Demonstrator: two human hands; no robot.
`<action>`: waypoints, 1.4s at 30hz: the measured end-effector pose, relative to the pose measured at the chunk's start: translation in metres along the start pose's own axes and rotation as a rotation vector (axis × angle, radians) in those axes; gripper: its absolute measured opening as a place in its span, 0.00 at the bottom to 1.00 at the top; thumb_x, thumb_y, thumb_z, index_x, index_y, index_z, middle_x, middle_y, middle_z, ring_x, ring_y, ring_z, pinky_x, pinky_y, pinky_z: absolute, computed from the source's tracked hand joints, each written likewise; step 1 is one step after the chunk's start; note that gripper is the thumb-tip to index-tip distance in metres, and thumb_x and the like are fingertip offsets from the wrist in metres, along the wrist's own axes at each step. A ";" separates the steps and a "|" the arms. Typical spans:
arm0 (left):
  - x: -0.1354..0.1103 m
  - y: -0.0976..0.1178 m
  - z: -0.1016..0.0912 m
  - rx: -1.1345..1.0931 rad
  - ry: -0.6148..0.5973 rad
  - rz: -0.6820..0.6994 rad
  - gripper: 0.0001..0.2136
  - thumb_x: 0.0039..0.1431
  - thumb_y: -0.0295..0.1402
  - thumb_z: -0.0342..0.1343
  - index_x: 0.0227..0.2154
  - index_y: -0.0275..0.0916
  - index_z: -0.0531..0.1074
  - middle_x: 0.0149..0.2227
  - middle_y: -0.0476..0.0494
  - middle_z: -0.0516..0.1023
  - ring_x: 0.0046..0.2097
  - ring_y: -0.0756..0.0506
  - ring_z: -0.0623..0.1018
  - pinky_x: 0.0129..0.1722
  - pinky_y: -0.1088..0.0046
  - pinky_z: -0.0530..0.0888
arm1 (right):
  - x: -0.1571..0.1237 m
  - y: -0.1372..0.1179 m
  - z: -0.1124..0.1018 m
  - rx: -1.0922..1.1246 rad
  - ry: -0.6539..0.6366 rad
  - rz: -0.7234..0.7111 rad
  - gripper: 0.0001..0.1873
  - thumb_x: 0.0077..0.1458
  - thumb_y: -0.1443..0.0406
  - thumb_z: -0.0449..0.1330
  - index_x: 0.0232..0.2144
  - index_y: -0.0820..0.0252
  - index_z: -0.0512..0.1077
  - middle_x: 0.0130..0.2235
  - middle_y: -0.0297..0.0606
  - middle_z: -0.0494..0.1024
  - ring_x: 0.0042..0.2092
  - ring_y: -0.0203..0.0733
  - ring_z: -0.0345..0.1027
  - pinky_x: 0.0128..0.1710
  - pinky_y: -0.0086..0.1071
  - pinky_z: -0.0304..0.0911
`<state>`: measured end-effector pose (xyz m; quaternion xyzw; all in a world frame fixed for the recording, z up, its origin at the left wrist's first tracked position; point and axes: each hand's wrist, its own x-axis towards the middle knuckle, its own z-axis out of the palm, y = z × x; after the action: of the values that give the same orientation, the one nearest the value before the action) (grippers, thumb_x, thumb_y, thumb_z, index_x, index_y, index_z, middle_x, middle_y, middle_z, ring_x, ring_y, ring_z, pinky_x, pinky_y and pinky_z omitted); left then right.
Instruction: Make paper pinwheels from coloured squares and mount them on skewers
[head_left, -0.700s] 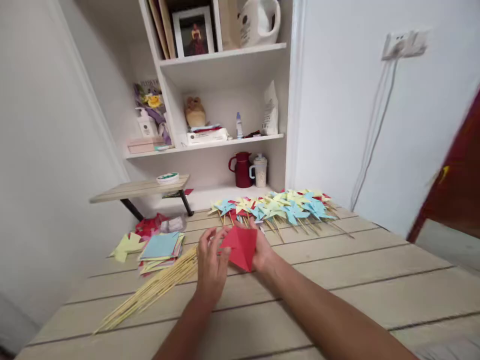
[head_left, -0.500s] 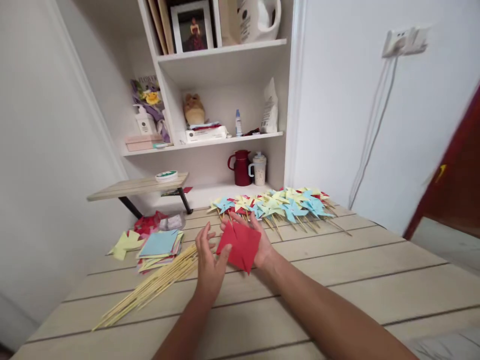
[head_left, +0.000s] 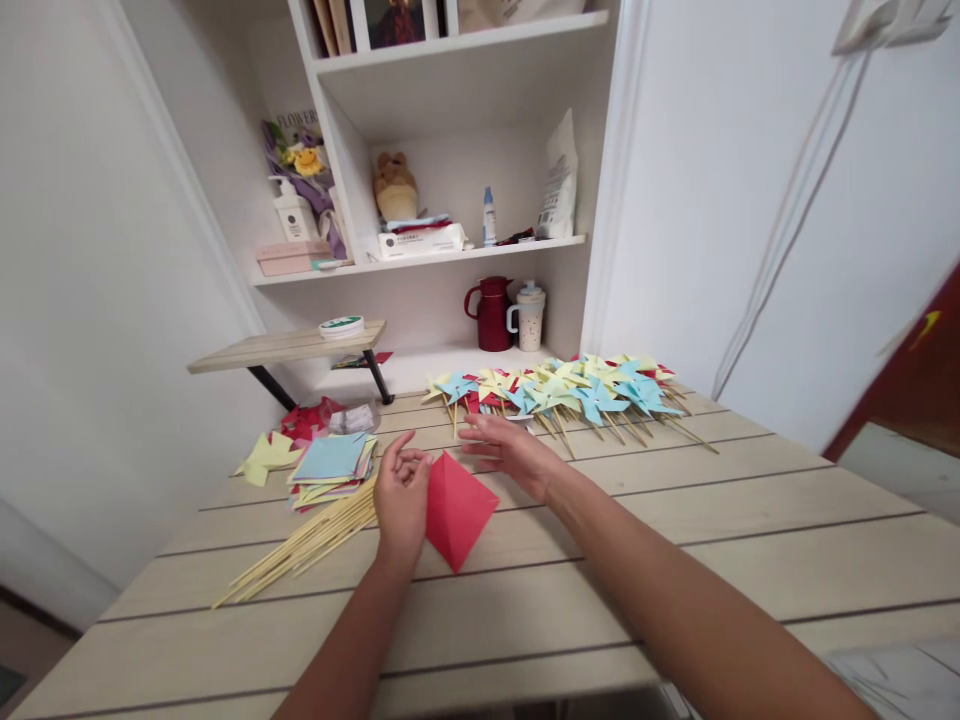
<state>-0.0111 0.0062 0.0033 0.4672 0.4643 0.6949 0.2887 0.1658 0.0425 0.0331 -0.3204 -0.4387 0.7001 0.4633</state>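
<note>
A square of red paper [head_left: 461, 510] with a crease down it is pinched at its left corner by my left hand [head_left: 403, 490]. Its corners point up, right and down over the table. To the right of the paper, and apart from it, is my right hand [head_left: 514, 455], its fingers stretched out with nothing in them. Beside my left hand lie a bundle of thin wooden sticks [head_left: 311, 545] and a stack of coloured paper squares [head_left: 330, 460], a blue one on top.
Several finished paper pinwheels [head_left: 555, 392] on sticks lie at the back right. A yellow folded pinwheel [head_left: 266, 456] and red paper pieces [head_left: 307, 418] are at the left. Behind stand a small wooden riser [head_left: 289, 346], a red jug [head_left: 493, 315] and a cup [head_left: 530, 318].
My right hand has let go of the red paper and moved off to the right. The paper has turned in my left hand. The camera view has tilted down.
</note>
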 end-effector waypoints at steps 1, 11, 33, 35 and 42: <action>0.000 0.001 0.000 -0.001 0.018 0.020 0.20 0.53 0.33 0.62 0.50 0.40 0.72 0.33 0.49 0.74 0.31 0.51 0.74 0.32 0.78 0.71 | -0.002 -0.001 0.000 -0.067 -0.026 0.011 0.26 0.50 0.57 0.69 0.51 0.53 0.72 0.51 0.42 0.79 0.49 0.45 0.74 0.49 0.39 0.64; 0.009 0.002 -0.010 0.051 0.163 0.112 0.14 0.52 0.38 0.63 0.41 0.39 0.78 0.35 0.44 0.78 0.37 0.47 0.77 0.39 0.71 0.74 | 0.000 0.020 0.016 -0.193 -0.074 0.027 0.16 0.30 0.64 0.76 0.22 0.62 0.75 0.24 0.35 0.78 0.27 0.36 0.67 0.31 0.31 0.59; 0.010 -0.004 -0.010 -0.157 -0.336 -0.245 0.19 0.49 0.45 0.67 0.39 0.35 0.80 0.40 0.37 0.83 0.43 0.41 0.80 0.48 0.65 0.73 | 0.011 0.010 0.006 0.132 0.204 -0.181 0.17 0.36 0.57 0.73 0.25 0.58 0.72 0.25 0.32 0.76 0.26 0.37 0.65 0.30 0.31 0.60; 0.009 -0.004 -0.009 -0.146 -0.320 -0.256 0.19 0.49 0.44 0.67 0.38 0.34 0.81 0.38 0.38 0.84 0.41 0.42 0.80 0.47 0.66 0.73 | 0.011 0.011 0.007 0.131 0.193 -0.166 0.17 0.37 0.58 0.73 0.25 0.59 0.72 0.25 0.33 0.76 0.26 0.37 0.65 0.30 0.31 0.60; 0.010 -0.006 -0.011 -0.074 -0.170 -0.210 0.16 0.48 0.45 0.67 0.28 0.34 0.81 0.26 0.44 0.81 0.28 0.49 0.74 0.33 0.74 0.70 | 0.004 0.011 0.011 0.132 0.100 -0.099 0.20 0.38 0.60 0.74 0.33 0.60 0.74 0.32 0.36 0.80 0.32 0.38 0.71 0.37 0.33 0.65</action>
<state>-0.0252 0.0132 -0.0002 0.4624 0.4586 0.6354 0.4150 0.1511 0.0407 0.0279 -0.3018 -0.3832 0.6868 0.5388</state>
